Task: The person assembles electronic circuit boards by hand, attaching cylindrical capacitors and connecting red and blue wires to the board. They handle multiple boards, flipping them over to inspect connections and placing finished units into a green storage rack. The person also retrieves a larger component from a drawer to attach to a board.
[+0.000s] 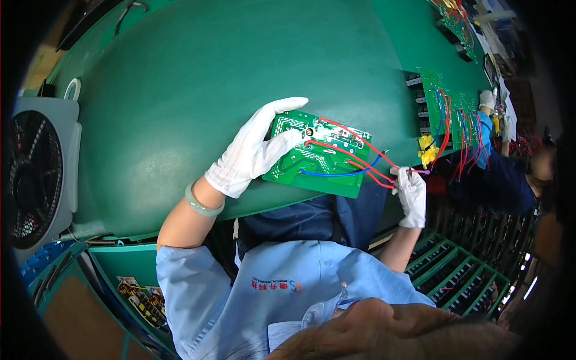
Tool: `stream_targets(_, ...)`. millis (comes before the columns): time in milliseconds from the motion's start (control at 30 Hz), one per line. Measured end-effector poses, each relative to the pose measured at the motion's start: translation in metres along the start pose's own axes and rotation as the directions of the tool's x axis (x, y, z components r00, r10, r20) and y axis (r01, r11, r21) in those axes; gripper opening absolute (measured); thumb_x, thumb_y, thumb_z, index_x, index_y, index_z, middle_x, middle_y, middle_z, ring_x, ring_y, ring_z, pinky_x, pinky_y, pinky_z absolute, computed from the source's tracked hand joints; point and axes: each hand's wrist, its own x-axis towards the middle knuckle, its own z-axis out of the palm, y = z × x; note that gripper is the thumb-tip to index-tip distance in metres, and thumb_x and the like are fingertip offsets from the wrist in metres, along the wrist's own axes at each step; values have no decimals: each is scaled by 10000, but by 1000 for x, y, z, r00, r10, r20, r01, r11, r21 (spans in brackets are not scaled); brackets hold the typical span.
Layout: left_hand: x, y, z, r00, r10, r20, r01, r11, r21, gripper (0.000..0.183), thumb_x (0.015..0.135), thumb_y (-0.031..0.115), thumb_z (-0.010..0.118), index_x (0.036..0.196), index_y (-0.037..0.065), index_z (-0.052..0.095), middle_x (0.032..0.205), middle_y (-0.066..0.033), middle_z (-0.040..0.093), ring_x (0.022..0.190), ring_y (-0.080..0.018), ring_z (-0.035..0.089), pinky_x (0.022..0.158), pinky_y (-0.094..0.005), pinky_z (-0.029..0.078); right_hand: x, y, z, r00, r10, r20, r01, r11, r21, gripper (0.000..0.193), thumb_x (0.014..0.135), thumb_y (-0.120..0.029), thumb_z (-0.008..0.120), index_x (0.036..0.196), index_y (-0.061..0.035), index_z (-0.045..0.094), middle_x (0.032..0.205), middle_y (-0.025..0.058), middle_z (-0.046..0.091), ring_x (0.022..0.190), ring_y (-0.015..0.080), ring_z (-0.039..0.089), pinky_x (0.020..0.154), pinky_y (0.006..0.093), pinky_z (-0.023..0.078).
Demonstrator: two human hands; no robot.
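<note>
Leftward of the circuit board (318, 163), a fan (37, 180) flanks the green tabletop (240, 66).

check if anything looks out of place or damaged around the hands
Nothing looks spilled or plainly damaged. The one untidy detail is a blue wire on the circuit board held by the left hand: its tip sticks out free past the board's edge, while the right hand holds red wires.

Left gloved hand (252, 150), thumb (285, 144) opposite outstretched fingers (291, 104), right gloved hand (411, 197), fingertips (401, 175) pinched together, both forearms (189, 221) slanting rightward
</note>
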Motion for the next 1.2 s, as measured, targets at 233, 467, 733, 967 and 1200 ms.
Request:
stream_targets(233,-5,0,0,999,7,-47,-10,997,-78,587,974,99,619,1490,-16,364,1329,-111,528,1144,-139,538,1029,-294,418,-37,-42,-46,921,-308,-240,372,878,302,235,948,-224,672,900,6,658,690,66,629,472,77,491,434,228,399)
stream_targets(467,0,-6,-3,996,-85,-34,83,994,-74,694,953,125,665,1524,-9,294,1248,-113,560,1095,-145,558,999,-305,444,-31,-95,-53,428,-511,-746,903,207,376,523,1067,-401,445,1345,42,450,565,-25,388,439,99,260,402,275,234)
stream_targets(733,-3,-9,-4,992,-121,-44,121,993,-15,707,946,131,678,1522,-12,295,1257,-123,556,1128,-162,556,1008,-321,446,27,-120,61,552,-545,-631,812,522,260,440,1019,-328,534,1182,66,646,717,63,621,557,91,530,521,250,458)
stream_targets(967,1,-6,-4,990,-138,-11,136,987,-87,627,962,115,654,1493,-22,351,1314,-135,537,1166,-161,540,1017,-324,449,56,-77,80,913,-407,35,397,904,158,391,1000,-269,618,1309,-30,612,914,26,629,725,71,514,687,230,449)
stream_targets(1200,5,0,-3,973,-231,18,231,971,-55,538,963,147,668,1416,-30,438,1211,-99,609,1098,-139,579,962,-307,494,30,-120,67,658,-738,146,747,617,-247,351,933,-234,695,1225,-40,672,1015,130,711,814,199,653,745,340,522)
